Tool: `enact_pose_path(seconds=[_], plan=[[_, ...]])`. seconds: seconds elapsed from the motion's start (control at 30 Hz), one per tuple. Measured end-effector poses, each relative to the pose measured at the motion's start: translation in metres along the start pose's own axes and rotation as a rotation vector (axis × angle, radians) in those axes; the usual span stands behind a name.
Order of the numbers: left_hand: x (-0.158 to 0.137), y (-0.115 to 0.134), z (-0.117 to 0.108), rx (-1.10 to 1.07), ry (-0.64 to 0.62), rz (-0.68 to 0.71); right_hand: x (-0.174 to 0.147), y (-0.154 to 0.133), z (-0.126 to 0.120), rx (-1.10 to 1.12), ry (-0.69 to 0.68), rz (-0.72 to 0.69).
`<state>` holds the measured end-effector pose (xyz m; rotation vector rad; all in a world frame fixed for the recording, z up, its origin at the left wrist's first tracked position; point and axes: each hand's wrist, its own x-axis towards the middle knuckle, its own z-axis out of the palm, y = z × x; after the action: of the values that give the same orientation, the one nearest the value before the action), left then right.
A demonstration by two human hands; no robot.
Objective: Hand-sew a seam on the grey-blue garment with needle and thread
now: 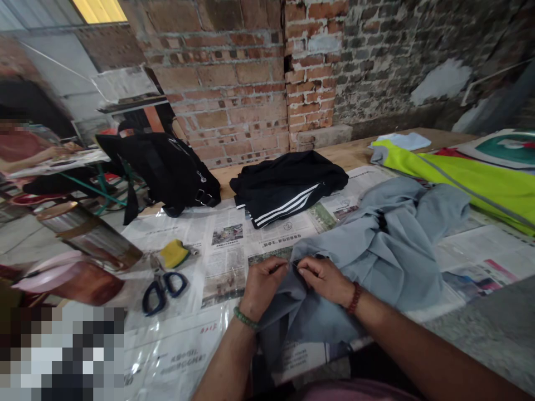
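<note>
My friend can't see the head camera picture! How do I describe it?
A person's left hand, in a green bracelet, and right hand, in a red bracelet, pinch grey fabric over newspaper spread on a table. Blue-handled scissors lie to the left, and a black bag and white-striped black clothing sit behind.

I see by dim, soft light, brightest at the yellow panel [102,10] in the upper left, while the brick wall [234,83] darkens toward the upper right. Glare streaks the plastic sheet [167,356] at lower left. Gentle shadow fills the grey cloth [388,250] below my right grip [328,278]. The edges stretch and blur; coarse pixel blocks hide the lower-left corner.
</note>
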<state>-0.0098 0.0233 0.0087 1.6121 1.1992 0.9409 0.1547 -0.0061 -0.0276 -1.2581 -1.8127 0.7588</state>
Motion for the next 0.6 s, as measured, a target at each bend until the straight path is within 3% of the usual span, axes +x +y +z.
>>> enact_pose_path(seconds=[0.27,0.43,0.5,0.6], plan=[[-0.006,-0.006,0.009,0.103,-0.140,0.099,0.001,0.003,0.002,0.044,0.018,0.015],[-0.005,-0.008,0.007,0.173,-0.042,0.131,-0.002,0.002,0.003,0.133,0.031,0.066],[-0.005,-0.008,0.005,0.222,0.025,0.174,-0.006,0.004,0.004,0.054,0.105,0.005],[-0.006,-0.006,0.002,0.269,0.099,0.244,-0.013,0.005,0.004,-0.131,0.333,-0.148]])
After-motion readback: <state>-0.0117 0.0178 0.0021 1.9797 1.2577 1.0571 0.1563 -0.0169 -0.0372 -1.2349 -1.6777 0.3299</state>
